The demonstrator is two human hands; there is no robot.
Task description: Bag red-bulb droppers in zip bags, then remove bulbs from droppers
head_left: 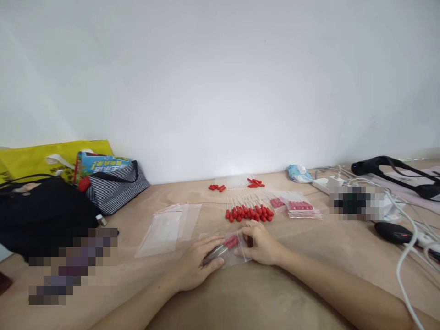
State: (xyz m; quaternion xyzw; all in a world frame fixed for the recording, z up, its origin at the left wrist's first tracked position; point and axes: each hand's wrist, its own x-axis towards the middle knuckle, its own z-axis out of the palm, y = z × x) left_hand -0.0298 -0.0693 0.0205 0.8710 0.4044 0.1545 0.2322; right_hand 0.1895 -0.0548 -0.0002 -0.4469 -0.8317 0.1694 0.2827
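A clear zip bag lies in front of me with several red-bulbed droppers inside, their clear tubes pointing left. Curled around the tube end, my left hand grips the bag from the left. My right hand pinches the bag's zip edge, its fingers bent; the exact fingertip contact is partly hidden. Just beyond the hands lies a row of loose red-bulbed droppers, stems pointing away from me. A stack of flat clear zip bags is to the left of them.
Filled zip bags lie right of the loose droppers. More red bulbs are near the wall. A striped bag and a black bag stand left. White cables, a black mouse and a tissue pack are right.
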